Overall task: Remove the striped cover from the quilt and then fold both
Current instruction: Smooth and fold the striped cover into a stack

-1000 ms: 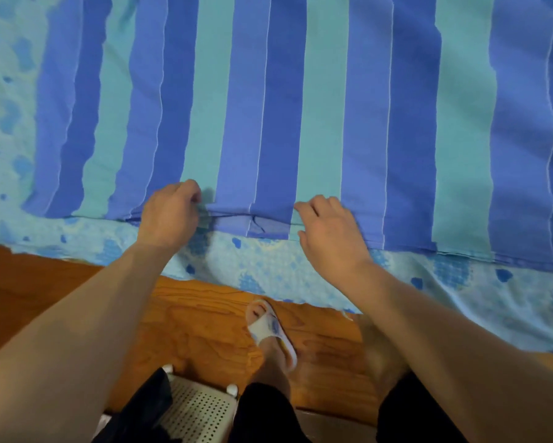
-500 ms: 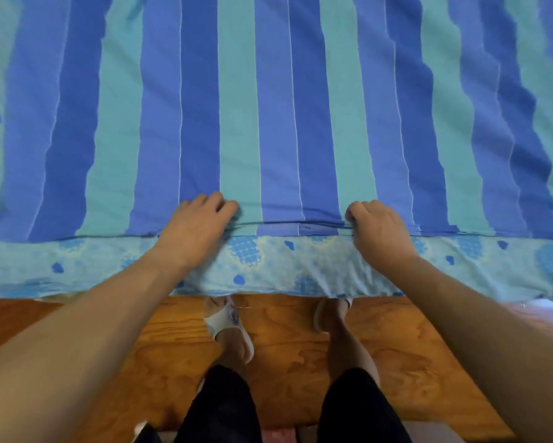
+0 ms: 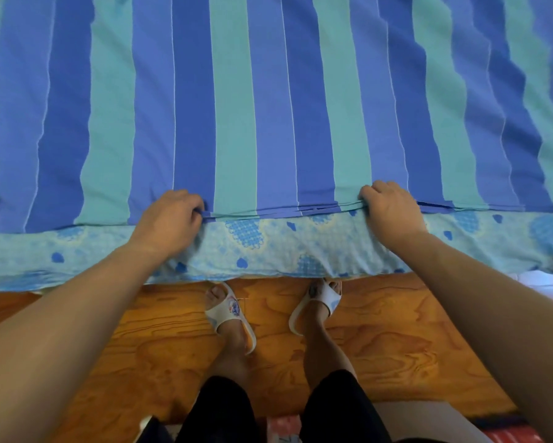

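As both hands are spreading wider than a second ago | left hand [image 3: 169,215] and right hand [image 3: 388,204] are gripping the striped cover [image 3: 268,107] at its near hem, above the patterned bed sheet [image 3: 268,247] | cover removal is likely starting

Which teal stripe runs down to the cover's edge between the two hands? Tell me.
The teal stripe just right of the left hand. The next teal stripe ends at the right hand itself; the others lie outside both hands.

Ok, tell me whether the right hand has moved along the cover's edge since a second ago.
Yes. The right hand slid rightward along the cover edge, from the dark blue stripe beside the centre teal one to past the next teal stripe.
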`<action>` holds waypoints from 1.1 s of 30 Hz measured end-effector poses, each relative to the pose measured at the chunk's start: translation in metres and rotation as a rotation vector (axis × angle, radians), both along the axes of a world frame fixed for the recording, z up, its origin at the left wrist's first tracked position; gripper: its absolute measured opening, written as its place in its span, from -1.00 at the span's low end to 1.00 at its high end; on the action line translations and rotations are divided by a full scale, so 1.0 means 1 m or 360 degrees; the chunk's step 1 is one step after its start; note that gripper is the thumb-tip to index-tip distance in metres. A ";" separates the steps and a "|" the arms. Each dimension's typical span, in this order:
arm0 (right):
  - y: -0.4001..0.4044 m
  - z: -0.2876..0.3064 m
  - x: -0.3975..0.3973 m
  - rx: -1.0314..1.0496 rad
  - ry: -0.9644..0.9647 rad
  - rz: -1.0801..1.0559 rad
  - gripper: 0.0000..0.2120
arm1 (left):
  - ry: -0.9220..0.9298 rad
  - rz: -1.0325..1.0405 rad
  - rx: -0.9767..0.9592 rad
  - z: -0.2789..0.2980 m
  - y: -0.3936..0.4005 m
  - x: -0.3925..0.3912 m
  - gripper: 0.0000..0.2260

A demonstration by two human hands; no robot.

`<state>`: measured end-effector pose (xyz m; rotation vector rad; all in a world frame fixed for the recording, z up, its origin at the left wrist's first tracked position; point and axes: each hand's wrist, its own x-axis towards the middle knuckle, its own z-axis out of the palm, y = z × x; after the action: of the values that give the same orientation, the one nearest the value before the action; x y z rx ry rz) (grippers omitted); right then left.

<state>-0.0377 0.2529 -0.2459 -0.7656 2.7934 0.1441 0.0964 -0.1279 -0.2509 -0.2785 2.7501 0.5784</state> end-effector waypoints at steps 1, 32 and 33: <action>0.002 0.001 -0.001 -0.0003 -0.0019 0.0035 -0.78 | -0.0021 -0.0050 -0.0053 0.000 0.001 0.002 -0.88; -0.001 0.002 0.017 0.0032 -0.0094 0.0523 -0.77 | 0.0255 -0.0607 -0.0074 -0.004 0.096 -0.020 -0.87; -0.006 0.005 0.019 0.0048 -0.0083 0.0499 -0.78 | 0.0246 -0.0585 -0.0027 -0.003 0.097 -0.018 -0.85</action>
<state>-0.0189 0.2466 -0.2413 -1.1775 2.5977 0.2168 0.0787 -0.0307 -0.2535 0.2765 2.8510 0.4939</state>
